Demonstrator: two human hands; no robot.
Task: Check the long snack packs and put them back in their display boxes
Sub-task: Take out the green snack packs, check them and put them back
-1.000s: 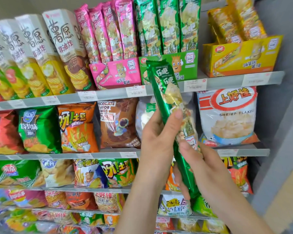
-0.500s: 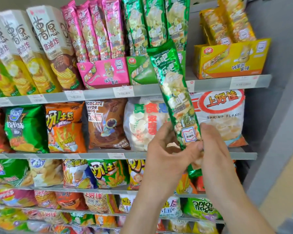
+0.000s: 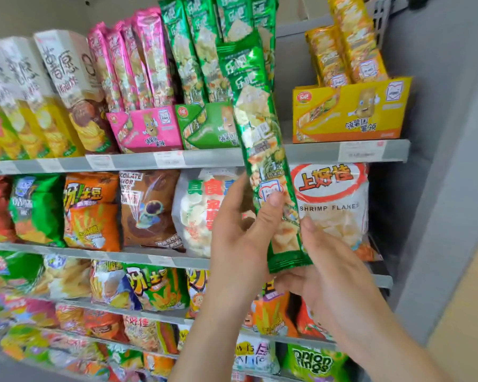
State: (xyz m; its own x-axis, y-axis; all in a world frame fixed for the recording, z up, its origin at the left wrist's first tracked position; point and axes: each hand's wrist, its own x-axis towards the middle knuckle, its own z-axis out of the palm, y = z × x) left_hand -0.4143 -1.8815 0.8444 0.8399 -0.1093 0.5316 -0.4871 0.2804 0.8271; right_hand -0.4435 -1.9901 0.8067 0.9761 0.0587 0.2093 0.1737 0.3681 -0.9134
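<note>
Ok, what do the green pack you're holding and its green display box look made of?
The green pack looks like metallised plastic film: glossy, with glints and a crimped end seal. The green display box is seemingly printed cardboard: flat panels, folded edges, duller sheen.

A shop's snack aisle: grey shelves (image 3: 315, 154) cross the whole frame, with price labels (image 3: 169, 159) on their front edges. They are packed with crisp bags (image 3: 91, 210) and, along the top, branded cardboard display boxes (image 3: 351, 111).
</note>
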